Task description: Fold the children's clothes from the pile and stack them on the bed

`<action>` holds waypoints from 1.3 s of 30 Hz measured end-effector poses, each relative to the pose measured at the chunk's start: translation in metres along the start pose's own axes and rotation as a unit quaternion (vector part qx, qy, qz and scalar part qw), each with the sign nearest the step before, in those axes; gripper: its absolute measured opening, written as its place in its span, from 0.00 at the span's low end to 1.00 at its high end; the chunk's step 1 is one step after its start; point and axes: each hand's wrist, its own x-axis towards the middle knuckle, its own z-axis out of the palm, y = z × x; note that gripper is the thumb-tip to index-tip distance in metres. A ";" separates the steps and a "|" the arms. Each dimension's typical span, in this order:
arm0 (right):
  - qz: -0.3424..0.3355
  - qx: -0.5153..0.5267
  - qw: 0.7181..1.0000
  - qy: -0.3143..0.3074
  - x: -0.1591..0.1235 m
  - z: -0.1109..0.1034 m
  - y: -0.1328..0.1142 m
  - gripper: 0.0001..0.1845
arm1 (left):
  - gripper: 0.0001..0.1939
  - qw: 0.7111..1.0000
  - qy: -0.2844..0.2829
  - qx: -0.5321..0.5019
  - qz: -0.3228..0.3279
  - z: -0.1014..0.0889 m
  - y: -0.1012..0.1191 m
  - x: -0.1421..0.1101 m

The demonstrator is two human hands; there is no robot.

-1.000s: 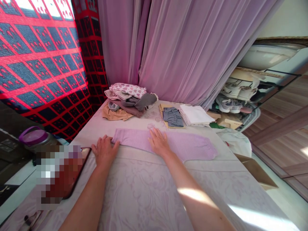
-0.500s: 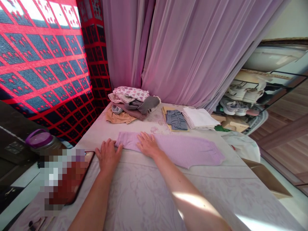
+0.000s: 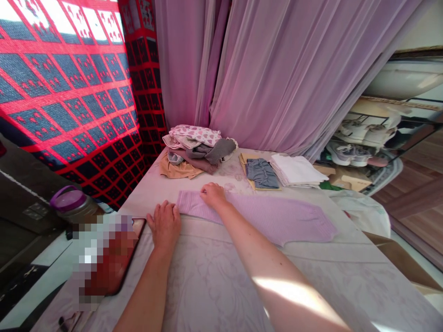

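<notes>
A pair of lilac ribbed trousers (image 3: 263,214), folded lengthwise, lies flat across the table in front of me. Its narrow leg end points left and the gathered waist end right. My left hand (image 3: 165,223) rests palm down beside the leg end, fingers stretched out, the fingertips close to the hem. Over the trouser leg, a short way right of the hem, is my right hand (image 3: 212,195) with its fingers curled in. Whether a bit of cloth is pinched in them is hidden.
A heap of clothes (image 3: 197,154) lies at the back left of the table. Right of it are folded grey shorts (image 3: 262,173) on yellow cloth and a white folded stack (image 3: 299,169). A phone (image 3: 126,258), partly blurred, and a purple-lidded jar (image 3: 71,203) are at left.
My right hand has lifted its flat fingers and curled them over the trouser leg. The left hand's fingers have drawn closer together near the hem. The view has shifted slightly left.
</notes>
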 end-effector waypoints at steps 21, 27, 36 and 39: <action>-0.034 0.017 0.998 0.050 -0.023 0.015 -0.012 0.26 | 0.21 1.000 -0.023 0.006 -0.006 0.001 0.001 -0.003; -0.055 -0.003 0.996 -0.074 -0.040 0.012 -0.020 0.33 | 0.20 1.000 -0.017 0.008 0.001 0.000 0.001 -0.001; 0.028 -0.027 0.996 -0.075 -0.064 0.000 0.026 0.34 | 0.19 1.000 -0.021 0.010 0.002 -0.003 0.002 -0.001; 0.016 -0.030 0.997 -0.075 -0.068 -0.005 0.045 0.34 | 0.20 0.999 -0.033 0.008 0.002 -0.001 -0.001 0.002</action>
